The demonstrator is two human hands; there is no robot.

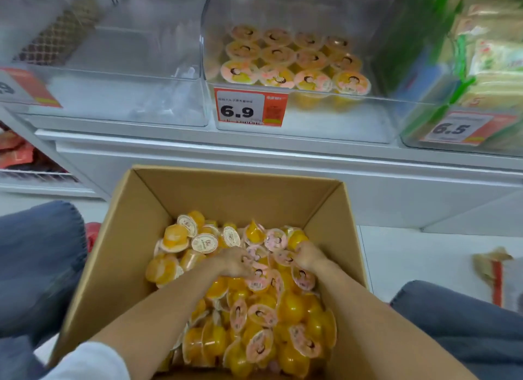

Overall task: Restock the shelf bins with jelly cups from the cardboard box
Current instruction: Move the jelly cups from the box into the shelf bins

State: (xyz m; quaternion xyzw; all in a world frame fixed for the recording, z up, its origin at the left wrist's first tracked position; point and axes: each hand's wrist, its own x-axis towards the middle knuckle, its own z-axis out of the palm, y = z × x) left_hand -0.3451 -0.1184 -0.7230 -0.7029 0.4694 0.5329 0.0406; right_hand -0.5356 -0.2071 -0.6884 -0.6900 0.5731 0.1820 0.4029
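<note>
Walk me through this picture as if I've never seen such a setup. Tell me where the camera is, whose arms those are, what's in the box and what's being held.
There is no machine here. A person wears one wide-angle camera on the head, looking forward and down, so the two bare arms you see are their own. In front of them stands an open cardboard box piled with loose jelly cups, yellow with pink or white lids. The left hand and the right hand are both sunk into the pile, fingers curled round cups. Above, on a white shelf, sit clear plastic bins. The middle bin carries a price tag reading 6.9 and holds neat rows of cups of the same kind. The right bin holds green packets.
</note>
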